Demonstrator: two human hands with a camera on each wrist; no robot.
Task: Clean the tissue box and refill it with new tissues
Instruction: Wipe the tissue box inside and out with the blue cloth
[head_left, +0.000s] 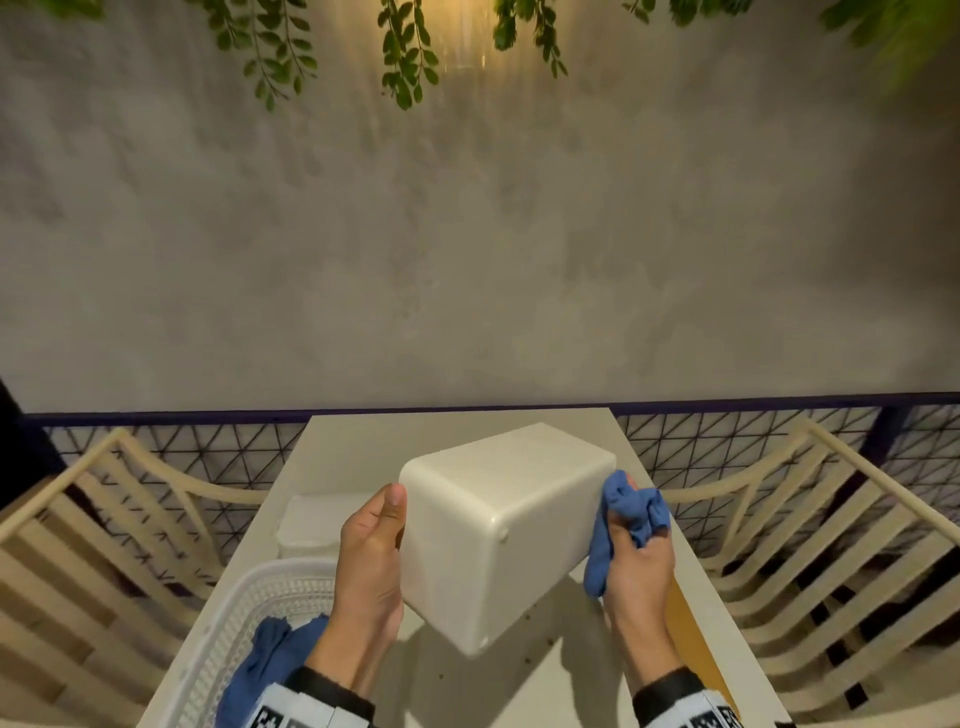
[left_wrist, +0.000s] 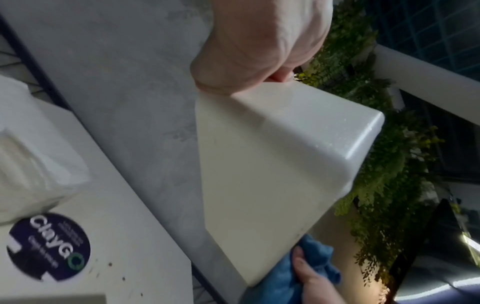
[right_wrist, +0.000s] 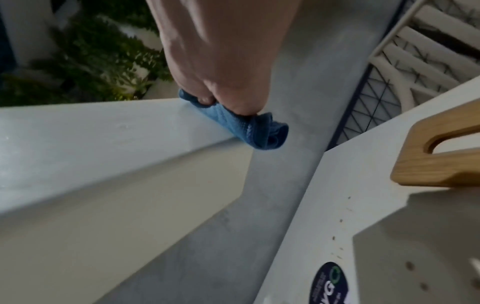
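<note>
White tabletop (head_left: 353, 452): left hand (head_left: 370, 556) grasps the tilted tissue box (head_left: 498, 530); right hand (head_left: 639, 566) clutches blue cloth (head_left: 631, 506) between fingers (right_wrist: 239, 105) and box. Wiping step; next, probably turn unwiped faces.

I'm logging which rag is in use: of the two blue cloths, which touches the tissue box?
The blue cloth bunched in the right hand, pressed against the tissue box. The other cloth lies in the white basket.

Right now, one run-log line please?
phase: wiping exterior | left hand: holds tissue box tilted | right hand: presses blue cloth on box side | refill: tissue pack lies on table
</note>
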